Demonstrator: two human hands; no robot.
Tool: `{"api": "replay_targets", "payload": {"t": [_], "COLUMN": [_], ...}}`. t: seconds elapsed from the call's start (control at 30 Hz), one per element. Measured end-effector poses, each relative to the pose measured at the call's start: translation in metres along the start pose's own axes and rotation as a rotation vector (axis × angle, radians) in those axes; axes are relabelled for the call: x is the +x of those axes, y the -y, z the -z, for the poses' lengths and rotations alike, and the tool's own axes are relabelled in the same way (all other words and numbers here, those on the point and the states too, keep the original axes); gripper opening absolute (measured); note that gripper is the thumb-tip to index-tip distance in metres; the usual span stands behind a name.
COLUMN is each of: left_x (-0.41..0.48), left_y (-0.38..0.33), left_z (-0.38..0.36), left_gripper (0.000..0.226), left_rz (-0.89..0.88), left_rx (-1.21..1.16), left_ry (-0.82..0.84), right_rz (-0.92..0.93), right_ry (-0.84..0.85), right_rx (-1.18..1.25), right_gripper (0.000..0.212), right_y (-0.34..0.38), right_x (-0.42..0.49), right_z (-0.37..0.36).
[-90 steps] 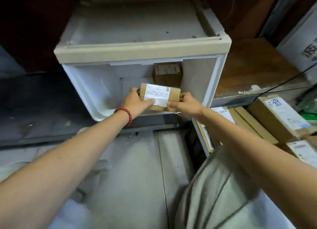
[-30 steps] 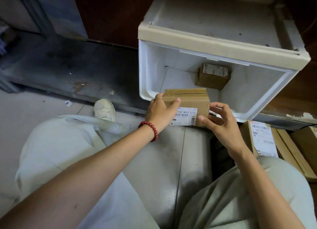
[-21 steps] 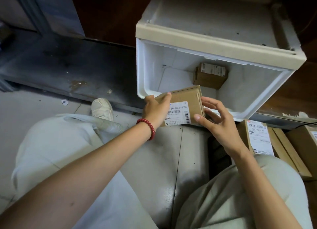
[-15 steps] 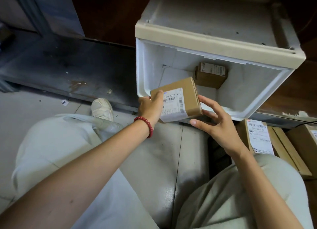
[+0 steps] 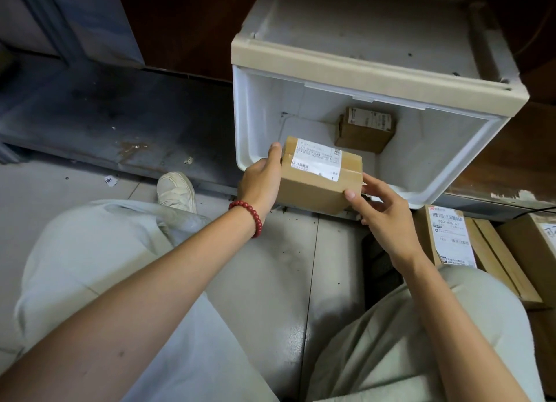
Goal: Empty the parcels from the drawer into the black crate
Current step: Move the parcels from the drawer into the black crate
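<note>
We have 1 view only: a wide-angle head cam, worn by the person, facing fwd & steeply down. It sits close in. The left hand [image 5: 260,184] & right hand [image 5: 388,221] w/ the held parcel [image 5: 313,187] land mid-frame. The open white drawer [image 5: 255,121] is upper right, w/ bent legs [image 5: 90,251] & tiled floor [image 5: 270,281] below. Labelled cartons [image 5: 451,239] are at the right edge.

Red bead bracelet [image 5: 251,218] on left wrist, pale trousers [image 5: 90,266], white shoe [image 5: 177,187]
</note>
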State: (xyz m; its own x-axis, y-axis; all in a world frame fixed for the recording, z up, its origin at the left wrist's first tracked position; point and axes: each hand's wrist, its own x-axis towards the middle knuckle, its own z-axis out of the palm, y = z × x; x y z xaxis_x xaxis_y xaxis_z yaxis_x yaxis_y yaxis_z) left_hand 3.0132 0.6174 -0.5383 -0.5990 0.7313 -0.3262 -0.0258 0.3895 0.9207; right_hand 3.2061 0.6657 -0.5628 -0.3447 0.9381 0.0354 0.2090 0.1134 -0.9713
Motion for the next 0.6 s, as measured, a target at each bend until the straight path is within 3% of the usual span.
{"api": "replay_targets", "payload": {"t": [0.17, 0.33, 0.6], "left_x": [0.001, 0.001, 0.002], "left_y": [0.004, 0.008, 0.008], "left_z": [-0.001, -0.005, -0.007], "left_gripper": [0.044, 0.036, 0.069], "left_rz": [0.02, 0.02, 0.021], "left_rx": [0.051, 0.024, -0.023], "left_ry": [0.015, 0.056, 0.04], "right_rz": [-0.063, -0.078, -0.16], "right_ry": [-0.118, -0.029, 0.068], "right_rx": [-0.034, 0.04, 0.117], "right_gripper": [0.032, 0.029, 0.024], "right_y": [-0.005, -0.005, -0.009], "right_x": [0.004, 0.005, 0.007], "right_z": [0.005, 0.003, -0.002]}}
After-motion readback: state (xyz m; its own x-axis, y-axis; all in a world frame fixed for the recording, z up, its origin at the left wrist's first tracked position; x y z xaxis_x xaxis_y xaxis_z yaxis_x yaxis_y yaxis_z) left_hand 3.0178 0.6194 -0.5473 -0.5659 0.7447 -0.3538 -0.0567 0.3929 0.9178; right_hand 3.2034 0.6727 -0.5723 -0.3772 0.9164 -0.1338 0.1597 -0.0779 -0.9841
